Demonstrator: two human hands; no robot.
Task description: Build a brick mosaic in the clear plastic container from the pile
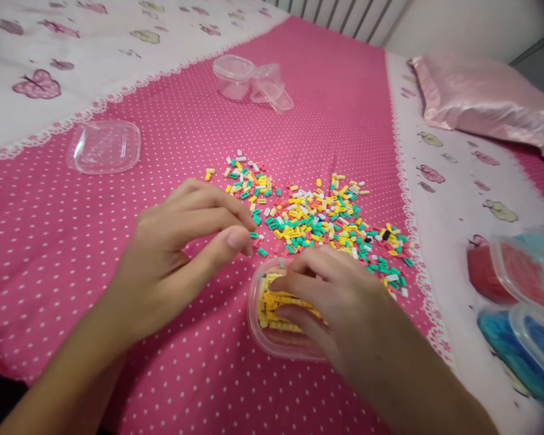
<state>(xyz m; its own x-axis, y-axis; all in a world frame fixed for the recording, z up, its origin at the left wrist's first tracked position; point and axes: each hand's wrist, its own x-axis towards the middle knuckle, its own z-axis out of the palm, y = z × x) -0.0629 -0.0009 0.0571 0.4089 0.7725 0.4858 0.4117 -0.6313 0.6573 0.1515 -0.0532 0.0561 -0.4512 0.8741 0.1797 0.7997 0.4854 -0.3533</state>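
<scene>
A loose pile of tiny building bricks (315, 214) in yellow, green, white and coral lies on the pink polka-dot cloth. My left hand (181, 254) hovers at the pile's left edge, fingers loosely curved, with no brick visible in it. In front of the pile stands a small clear plastic container (256, 329) with rows of yellow bricks (272, 305) in it. My right hand (340, 308) reaches into this container from the right. Its thumb and fingers are around some of the yellow bricks; the other fingertips are partly hidden.
A clear lid (106, 147) lies at the left. Behind the pile sit clear empty containers (233, 75) and another lid (276, 96). At the right edge are containers with red (485, 272) and blue (503, 344) contents. A pink satin pillow (485, 99) rests at the back right.
</scene>
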